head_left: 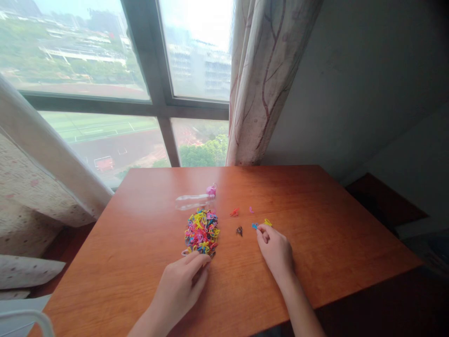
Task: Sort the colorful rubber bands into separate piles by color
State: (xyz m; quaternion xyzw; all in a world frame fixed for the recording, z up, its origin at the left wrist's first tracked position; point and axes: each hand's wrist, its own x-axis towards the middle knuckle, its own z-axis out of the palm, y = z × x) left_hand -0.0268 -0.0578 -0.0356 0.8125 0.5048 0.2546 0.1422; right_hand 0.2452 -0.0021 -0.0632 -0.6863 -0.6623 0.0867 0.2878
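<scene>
A pile (201, 231) of small loops in many colours lies loose on the counter (333, 224), in no container. Just beyond it a clear bag (194, 201) lies flat on its side, with a pink cap (211, 190) at its right end. The bag is too glassy here to tell what it holds, if anything.

The left hand (180, 281) rests at the pile's near edge. Its fingers are stretched out close together and their tips touch the nearest loops. Its grip is narrow, and I cannot tell whether a loop is pinched in it.

The right hand (275, 250) lies to the right of the pile, knuckles up and fingers curled in. Its fingertips are at a blue loop (254, 226), with a yellow loop (267, 222) just beside it. Whether this grip has hold of the blue one is hidden, though it seems to touch it.

Three more pieces lie singly between the pile and the right hand: a dark one (239, 230), and farther back a red one (234, 212) and a pink one (251, 209). All are apart from each other.

A curtain (266, 79) hangs behind the counter beside a window (105, 56).
</scene>
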